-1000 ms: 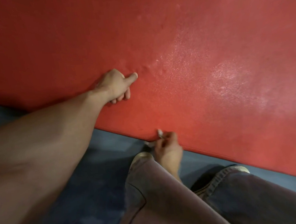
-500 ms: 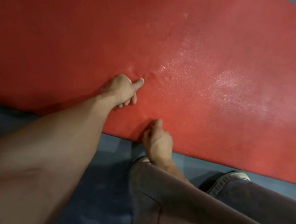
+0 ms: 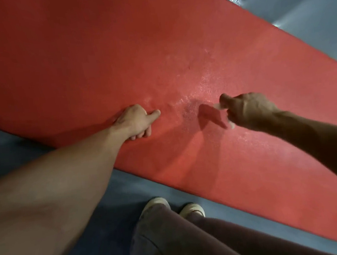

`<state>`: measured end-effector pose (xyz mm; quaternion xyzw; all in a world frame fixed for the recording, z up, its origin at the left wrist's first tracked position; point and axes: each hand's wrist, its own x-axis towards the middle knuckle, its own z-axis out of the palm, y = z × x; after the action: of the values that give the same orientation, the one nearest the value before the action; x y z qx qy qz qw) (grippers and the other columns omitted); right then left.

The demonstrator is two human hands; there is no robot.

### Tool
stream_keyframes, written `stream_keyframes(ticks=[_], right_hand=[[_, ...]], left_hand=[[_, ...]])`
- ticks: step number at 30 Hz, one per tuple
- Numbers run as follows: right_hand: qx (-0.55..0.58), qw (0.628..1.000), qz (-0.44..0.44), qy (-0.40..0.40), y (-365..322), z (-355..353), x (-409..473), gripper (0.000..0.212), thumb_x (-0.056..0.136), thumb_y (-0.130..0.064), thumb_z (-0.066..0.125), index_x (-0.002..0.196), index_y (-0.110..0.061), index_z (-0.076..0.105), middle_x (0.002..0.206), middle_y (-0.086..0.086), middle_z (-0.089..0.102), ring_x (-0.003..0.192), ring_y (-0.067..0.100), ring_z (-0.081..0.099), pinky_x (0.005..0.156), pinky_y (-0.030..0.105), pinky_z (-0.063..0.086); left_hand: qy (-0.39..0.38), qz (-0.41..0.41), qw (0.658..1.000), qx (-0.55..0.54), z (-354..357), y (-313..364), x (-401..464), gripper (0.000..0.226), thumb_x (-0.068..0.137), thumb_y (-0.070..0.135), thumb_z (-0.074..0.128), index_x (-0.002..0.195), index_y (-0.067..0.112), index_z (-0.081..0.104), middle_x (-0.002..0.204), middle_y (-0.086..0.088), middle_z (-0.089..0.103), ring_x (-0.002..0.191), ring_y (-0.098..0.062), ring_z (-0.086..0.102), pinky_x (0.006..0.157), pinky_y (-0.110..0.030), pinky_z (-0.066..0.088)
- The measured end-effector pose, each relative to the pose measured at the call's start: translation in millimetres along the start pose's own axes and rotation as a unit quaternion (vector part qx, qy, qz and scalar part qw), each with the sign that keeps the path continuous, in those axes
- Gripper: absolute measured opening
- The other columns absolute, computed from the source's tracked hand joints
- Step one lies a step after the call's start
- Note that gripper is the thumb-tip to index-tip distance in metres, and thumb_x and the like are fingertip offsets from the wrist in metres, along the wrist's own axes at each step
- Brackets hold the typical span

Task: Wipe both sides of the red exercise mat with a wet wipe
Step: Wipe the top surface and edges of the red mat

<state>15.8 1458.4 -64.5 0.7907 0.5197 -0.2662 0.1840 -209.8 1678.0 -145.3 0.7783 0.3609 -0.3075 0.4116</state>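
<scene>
The red exercise mat (image 3: pixel 115 56) lies flat on the floor and fills most of the view, with a wet sheen across its middle. My left hand (image 3: pixel 135 121) rests on the mat near its near edge, fingers curled under and thumb stretched out along the surface. My right hand (image 3: pixel 246 110) is just to the right of it, over the mat, casting a shadow on the mat to its left. It grips a crumpled white wet wipe (image 3: pixel 219 107); only small bits of the wipe stick out of the fist.
Grey-blue floor (image 3: pixel 95 227) runs along the mat's near edge, and a paler grey floor (image 3: pixel 307 17) lies beyond the far edge. My legs in dark trousers and two light shoes (image 3: pixel 156 203) stand close to the near edge.
My right hand left the mat's near edge and moved up and right over the mat's wet middle, still gripping the wipe. My left hand stayed in place on the mat.
</scene>
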Motion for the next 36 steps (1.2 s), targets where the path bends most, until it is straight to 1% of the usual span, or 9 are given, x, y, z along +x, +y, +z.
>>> stream_keyframes(ticks=[3,6,9,11,14,18,24,29,36], right_hand=[[0.039,0.998,-0.014,0.055,12,-3,24,0.026,0.101,-0.026,0.039,0.118,-0.011,0.051,0.075,0.002,0.058,0.056,0.025,0.053,0.047,0.035,0.044],[0.197,0.967,0.061,0.149,-1,14,60,0.04,0.097,-0.048,0.039,0.109,-0.013,0.054,0.089,0.014,0.067,0.071,0.037,0.063,0.057,0.038,0.047],[0.332,0.915,0.111,0.202,-35,38,85,0.022,0.101,-0.039,0.046,0.1,-0.019,0.054,0.086,0.008,0.069,0.071,0.032,0.068,0.061,0.044,0.058],[0.379,0.899,0.068,0.211,-72,53,80,0.013,0.101,-0.032,0.047,0.099,-0.024,0.057,0.09,-0.002,0.071,0.076,0.024,0.07,0.065,0.04,0.058],[0.314,0.915,-0.054,0.247,-113,75,65,0.015,0.104,-0.029,0.052,0.1,-0.016,0.057,0.088,-0.001,0.062,0.076,0.025,0.062,0.064,0.038,0.052],[0.316,0.912,-0.042,0.259,-111,80,74,0.031,0.104,-0.039,0.042,0.097,-0.011,0.054,0.087,0.004,0.059,0.073,0.03,0.058,0.059,0.04,0.046],[0.359,0.898,-0.061,0.247,-109,74,71,0.052,0.095,-0.052,0.03,0.1,-0.009,0.058,0.094,0.013,0.062,0.08,0.042,0.06,0.061,0.045,0.046],[0.33,0.913,-0.062,0.232,-108,73,68,0.035,0.105,-0.046,0.042,0.103,-0.014,0.056,0.098,0.008,0.06,0.085,0.039,0.06,0.065,0.038,0.042],[0.298,0.924,-0.042,0.235,-115,77,62,0.024,0.108,-0.037,0.042,0.105,-0.015,0.05,0.097,0.008,0.059,0.079,0.035,0.058,0.065,0.042,0.046]], left_hand=[[0.001,-0.011,1.0,-0.005,2,1,1,0.078,0.098,0.067,0.04,0.057,0.008,0.072,0.041,-0.004,0.056,0.033,-0.019,0.053,0.046,-0.022,0.043],[0.008,-0.027,1.0,-0.005,2,3,0,0.078,0.096,0.069,0.04,0.056,0.009,0.072,0.041,-0.004,0.057,0.033,-0.019,0.055,0.046,-0.022,0.043],[0.008,-0.028,1.0,-0.011,1,1,1,0.078,0.097,0.068,0.041,0.056,0.009,0.071,0.041,-0.005,0.057,0.033,-0.019,0.056,0.041,-0.018,0.04],[0.012,-0.023,1.0,-0.006,1,3,0,0.078,0.098,0.067,0.041,0.056,0.008,0.071,0.041,-0.005,0.057,0.033,-0.019,0.056,0.035,-0.015,0.035],[0.013,-0.017,1.0,-0.022,1,4,-3,0.076,0.1,0.064,0.041,0.058,0.008,0.072,0.043,-0.005,0.059,0.033,-0.019,0.055,0.034,-0.016,0.036],[-0.011,-0.01,0.999,-0.043,-2,-5,-28,0.057,0.102,0.056,0.046,0.074,0.015,0.073,0.057,-0.001,0.07,0.045,-0.017,0.065,0.047,-0.029,0.055],[0.013,-0.004,1.0,0.015,-41,-65,-106,0.033,0.102,0.04,0.057,0.081,0.017,0.069,0.065,0.004,0.073,0.055,-0.017,0.07,0.059,-0.029,0.056],[0.078,-0.034,0.996,0.002,-61,-97,-157,0.034,0.101,0.04,0.059,0.07,0.027,0.063,0.065,0.008,0.073,0.057,-0.015,0.071,0.066,-0.036,0.06],[0.122,-0.075,0.988,-0.052,-66,-127,-188,0.024,0.101,0.037,0.06,0.085,0.021,0.07,0.07,0.007,0.075,0.063,-0.011,0.071,0.069,-0.027,0.055]])
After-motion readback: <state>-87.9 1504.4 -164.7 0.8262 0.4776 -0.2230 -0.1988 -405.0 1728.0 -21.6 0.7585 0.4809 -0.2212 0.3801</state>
